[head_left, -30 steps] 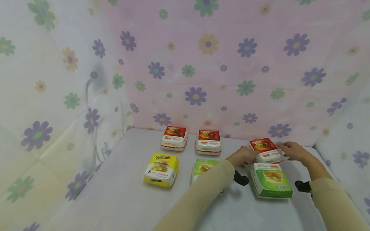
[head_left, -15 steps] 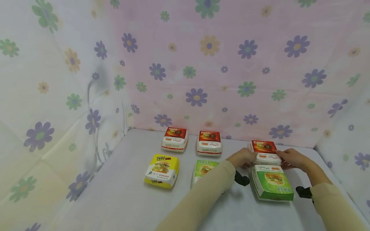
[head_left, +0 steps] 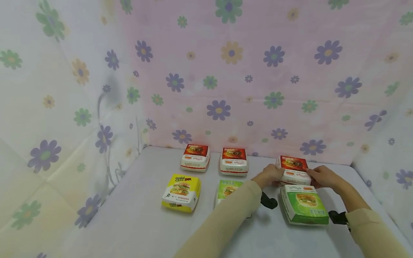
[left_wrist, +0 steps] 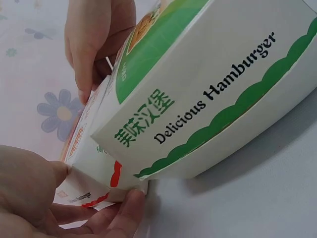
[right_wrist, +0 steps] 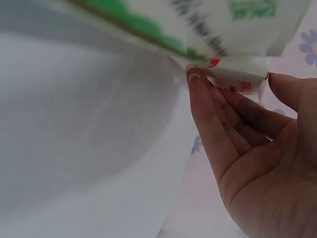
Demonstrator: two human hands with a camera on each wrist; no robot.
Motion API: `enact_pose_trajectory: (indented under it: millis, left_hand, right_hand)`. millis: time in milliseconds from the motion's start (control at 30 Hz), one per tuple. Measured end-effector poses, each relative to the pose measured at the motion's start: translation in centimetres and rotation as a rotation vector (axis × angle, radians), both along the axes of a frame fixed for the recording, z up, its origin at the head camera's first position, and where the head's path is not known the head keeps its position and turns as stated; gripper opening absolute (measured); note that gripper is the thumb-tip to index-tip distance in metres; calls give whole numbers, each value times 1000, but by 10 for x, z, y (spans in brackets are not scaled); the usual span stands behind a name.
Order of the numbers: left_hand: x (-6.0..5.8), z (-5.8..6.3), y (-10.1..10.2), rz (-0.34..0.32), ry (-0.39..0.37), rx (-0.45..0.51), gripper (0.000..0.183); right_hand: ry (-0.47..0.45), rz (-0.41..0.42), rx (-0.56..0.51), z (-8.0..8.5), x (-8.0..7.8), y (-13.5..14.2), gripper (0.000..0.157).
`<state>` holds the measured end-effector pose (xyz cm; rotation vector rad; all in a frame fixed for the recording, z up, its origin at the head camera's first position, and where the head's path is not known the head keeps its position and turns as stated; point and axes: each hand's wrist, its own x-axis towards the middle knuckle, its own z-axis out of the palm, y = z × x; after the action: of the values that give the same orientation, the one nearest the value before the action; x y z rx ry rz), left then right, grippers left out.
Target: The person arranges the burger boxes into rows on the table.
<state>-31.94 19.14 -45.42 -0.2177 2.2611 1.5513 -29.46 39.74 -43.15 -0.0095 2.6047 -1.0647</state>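
At the back right, a red-and-white hamburger box [head_left: 293, 168] is held from both sides. My left hand [head_left: 270, 175] grips its left side; in the left wrist view, the thumb and fingers [left_wrist: 130, 210] pinch a lower corner. On the opposite side my right hand [head_left: 326, 178] holds it, and the right wrist view shows the thumb on the upper edge with fingers [right_wrist: 208, 116] along the side. Directly in front of it lies a green-and-white hamburger box [head_left: 304, 205], close against it. The red box's underside is hidden.
Two more red-and-white boxes, one at the left [head_left: 195, 157] and one in the middle [head_left: 233, 162], stand along the back. In front are a yellow-and-white box [head_left: 181, 192] and another green box [head_left: 227, 190], partly covered by my left sleeve. Flowered cloth [head_left: 248, 89] walls the white table.
The red box at the back right has turned from a slant to nearly square behind the green box. Both hands have stayed on its sides, shifting slightly with it.
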Motion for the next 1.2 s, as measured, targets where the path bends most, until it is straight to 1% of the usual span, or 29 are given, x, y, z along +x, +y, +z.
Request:
enact_pose_trajectory:
  millis: [133,267,400,500,633,733,867,1000,1100,1200]
  left_hand:
    - [-4,2,-6,7,25,-19,28]
    - [-9,5,-17,-11,33,3,28]
    - [-13,7,-29,-30,44,14,28]
    - [-14,9,-36,-29,46,32,28]
    - [-14,13,-44,-26,41,50,28]
    - [-14,14,-47,-34,40,65,29]
    - [-16,12,-48,-47,36,52,31]
    - [-19,9,-49,-64,31,20,37]
    - [-20,8,-49,-83,33,6,41]
    - [-20,7,-50,-116,27,-6,42]
  right_hand:
    - [31,37,-13,6,-3,-9,55]
    - [53,55,-10,10,-8,-19,53]
    - [40,60,-13,14,-14,-29,52]
    - [28,74,-6,17,-18,-37,51]
    - [18,90,1,16,-25,-42,50]
    - [6,91,-9,14,-29,-44,50]
    - [-21,88,-31,15,-28,-48,50]
    - [-50,102,-42,15,-25,-51,49]
    - [-60,119,-38,15,-25,-51,47]
    - [-70,111,-23,14,-25,-50,48]
